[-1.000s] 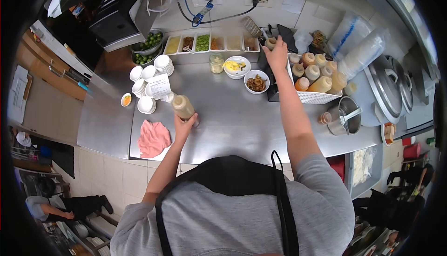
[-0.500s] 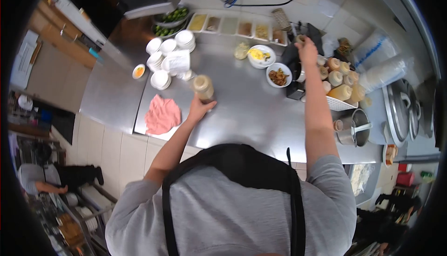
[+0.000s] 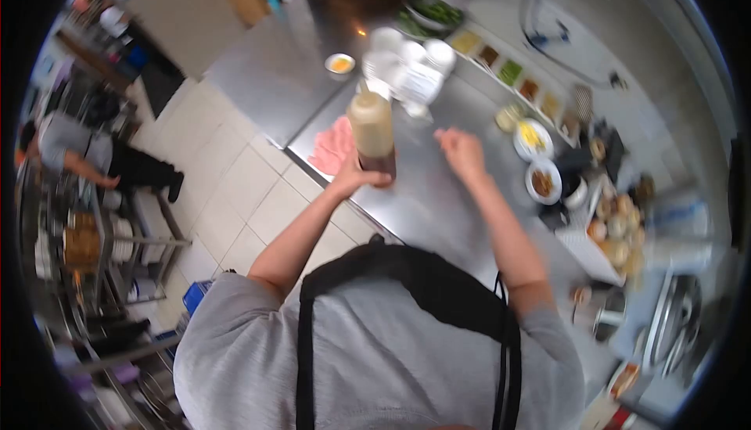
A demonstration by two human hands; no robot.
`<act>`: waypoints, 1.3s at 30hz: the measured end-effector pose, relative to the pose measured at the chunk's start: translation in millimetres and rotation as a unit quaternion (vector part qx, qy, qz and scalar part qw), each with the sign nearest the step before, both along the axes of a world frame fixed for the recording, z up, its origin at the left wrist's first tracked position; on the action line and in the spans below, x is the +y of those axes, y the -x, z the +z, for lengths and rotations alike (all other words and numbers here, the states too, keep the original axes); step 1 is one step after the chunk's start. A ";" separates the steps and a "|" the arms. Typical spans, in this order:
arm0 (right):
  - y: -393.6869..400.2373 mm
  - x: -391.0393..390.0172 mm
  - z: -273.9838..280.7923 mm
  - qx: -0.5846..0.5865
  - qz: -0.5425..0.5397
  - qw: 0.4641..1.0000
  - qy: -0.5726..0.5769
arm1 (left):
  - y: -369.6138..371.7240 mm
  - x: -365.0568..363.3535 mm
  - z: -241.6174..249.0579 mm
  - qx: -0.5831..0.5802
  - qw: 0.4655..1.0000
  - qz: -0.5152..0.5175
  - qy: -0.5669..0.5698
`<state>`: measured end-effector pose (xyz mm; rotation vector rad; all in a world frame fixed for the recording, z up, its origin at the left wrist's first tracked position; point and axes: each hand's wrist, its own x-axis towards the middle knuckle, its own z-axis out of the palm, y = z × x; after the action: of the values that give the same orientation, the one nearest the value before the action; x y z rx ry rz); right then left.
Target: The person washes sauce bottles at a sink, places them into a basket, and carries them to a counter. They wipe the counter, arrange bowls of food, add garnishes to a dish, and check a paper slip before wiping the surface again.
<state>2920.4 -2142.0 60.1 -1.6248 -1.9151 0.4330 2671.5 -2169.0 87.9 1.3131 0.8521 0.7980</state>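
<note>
Left hand grips squeeze bottle w/ tan sauce; right hand loosely curled, empty.

Left hand grips base of tan squeeze bottle, upright above steel tabletop. Right hand empty, fingers loosely curled, near bottle, apart. Pink cloth just beside bottle at tabletop edge. White bowl stack behind. View motion-blurred.
</note>
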 end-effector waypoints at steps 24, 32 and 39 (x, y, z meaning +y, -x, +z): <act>-61.3 -183.8 -68.7 -0.240 0.160 0.957 -0.003 | 135.1 -66.2 -5.2 -0.236 0.934 0.267 0.028; -9.5 -119.1 -30.5 -0.166 0.139 0.963 -0.158 | 94.9 -59.8 15.7 -0.076 0.972 0.214 -0.062; 15.4 -46.1 -43.1 -0.233 0.097 0.919 -0.303 | 11.7 -54.5 18.8 -0.022 0.993 0.106 -0.042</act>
<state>2905.0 -2188.1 17.0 -1.1856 -2.2551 -0.4909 2659.9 -2223.5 106.7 1.2864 0.9416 1.0370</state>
